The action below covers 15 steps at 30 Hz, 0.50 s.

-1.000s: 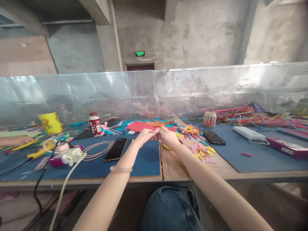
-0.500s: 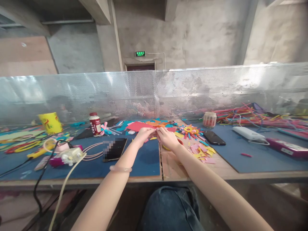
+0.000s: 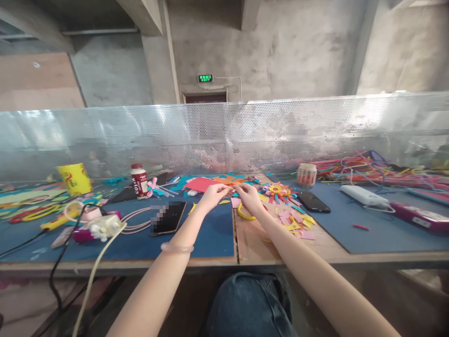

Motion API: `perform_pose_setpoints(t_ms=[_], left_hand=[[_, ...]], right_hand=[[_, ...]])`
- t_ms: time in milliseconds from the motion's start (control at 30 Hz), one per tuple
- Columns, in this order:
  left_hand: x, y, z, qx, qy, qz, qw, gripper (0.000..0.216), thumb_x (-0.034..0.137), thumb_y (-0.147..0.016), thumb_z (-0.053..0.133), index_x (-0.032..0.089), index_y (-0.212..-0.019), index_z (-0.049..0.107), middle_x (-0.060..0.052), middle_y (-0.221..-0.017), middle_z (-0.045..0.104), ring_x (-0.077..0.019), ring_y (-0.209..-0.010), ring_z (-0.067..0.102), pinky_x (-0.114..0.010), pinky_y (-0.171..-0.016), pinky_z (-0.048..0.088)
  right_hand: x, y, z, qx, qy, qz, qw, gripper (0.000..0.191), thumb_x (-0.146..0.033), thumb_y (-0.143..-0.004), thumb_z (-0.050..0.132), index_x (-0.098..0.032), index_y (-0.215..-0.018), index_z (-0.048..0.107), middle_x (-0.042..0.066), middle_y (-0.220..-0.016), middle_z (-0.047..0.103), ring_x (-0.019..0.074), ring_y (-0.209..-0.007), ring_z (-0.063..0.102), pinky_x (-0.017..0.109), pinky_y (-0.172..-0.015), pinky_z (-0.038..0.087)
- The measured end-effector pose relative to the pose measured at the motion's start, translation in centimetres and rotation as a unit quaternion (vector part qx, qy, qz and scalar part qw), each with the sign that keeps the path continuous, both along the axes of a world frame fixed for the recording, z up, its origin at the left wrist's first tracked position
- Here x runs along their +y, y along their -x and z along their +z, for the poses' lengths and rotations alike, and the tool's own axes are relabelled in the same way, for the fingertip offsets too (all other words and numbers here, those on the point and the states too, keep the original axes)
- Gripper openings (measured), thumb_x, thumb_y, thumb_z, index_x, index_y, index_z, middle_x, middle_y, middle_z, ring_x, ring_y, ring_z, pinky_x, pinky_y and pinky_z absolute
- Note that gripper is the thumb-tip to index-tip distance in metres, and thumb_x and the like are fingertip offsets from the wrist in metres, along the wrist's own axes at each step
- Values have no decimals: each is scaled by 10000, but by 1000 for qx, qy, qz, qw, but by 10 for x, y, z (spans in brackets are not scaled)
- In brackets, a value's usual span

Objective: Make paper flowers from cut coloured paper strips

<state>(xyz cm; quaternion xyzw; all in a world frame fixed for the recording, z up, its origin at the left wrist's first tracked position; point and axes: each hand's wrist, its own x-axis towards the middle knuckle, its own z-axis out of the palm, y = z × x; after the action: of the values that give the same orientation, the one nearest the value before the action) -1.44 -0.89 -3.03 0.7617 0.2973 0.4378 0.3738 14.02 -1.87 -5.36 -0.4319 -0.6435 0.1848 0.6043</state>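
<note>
My left hand (image 3: 213, 195) and my right hand (image 3: 249, 196) are held close together above the table's middle, both pinched on a small orange paper strip (image 3: 231, 186) stretched between their fingertips. A pink paper piece (image 3: 235, 202) and a yellow tape ring (image 3: 245, 213) lie just below my right hand. Behind the hands lies a red paper sheet (image 3: 201, 184) among orange and blue cut paper. A paper flower (image 3: 277, 190) of many colours sits to the right of my right hand.
A black phone (image 3: 168, 217) lies left of my hands, another phone (image 3: 312, 201) to the right. A small red-labelled bottle (image 3: 139, 181), a yellow cup (image 3: 74, 179), cables (image 3: 87, 224), paper scraps (image 3: 294, 219), a white power bank (image 3: 361, 195) and coloured strips (image 3: 368, 169) crowd the table. A perforated metal screen (image 3: 224, 135) stands behind.
My hands moved slightly apart and up, now stretching an orange strip. The pink piece dropped to the table. Another person's arm at the far left has gone.
</note>
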Motion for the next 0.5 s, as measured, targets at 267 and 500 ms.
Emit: perform_pose_setpoints(t_ms=[267,500], left_hand=[[2,1,-1,31,-25,-6,999,321,420,-770,554,131,-879,641,-92,-882,682,-211,-857,622,-321,-804,460],[1,0,0,29,17,-17,999,301,414,-762,570,131,-843,628,-87,-850,684,-207,-825,627,-319,-771,468]], right_hand=[[2,-8,-4,80,73,118,987,294,-455,-716,569,-163,-746,590,-47,-556,491,49,-357,424,166,-329,325],[6,-12,-4,64,92,140,984,266,-415,-695,612,-160,-771,607,-43,-558,518,47,-377,437,153,-328,341]])
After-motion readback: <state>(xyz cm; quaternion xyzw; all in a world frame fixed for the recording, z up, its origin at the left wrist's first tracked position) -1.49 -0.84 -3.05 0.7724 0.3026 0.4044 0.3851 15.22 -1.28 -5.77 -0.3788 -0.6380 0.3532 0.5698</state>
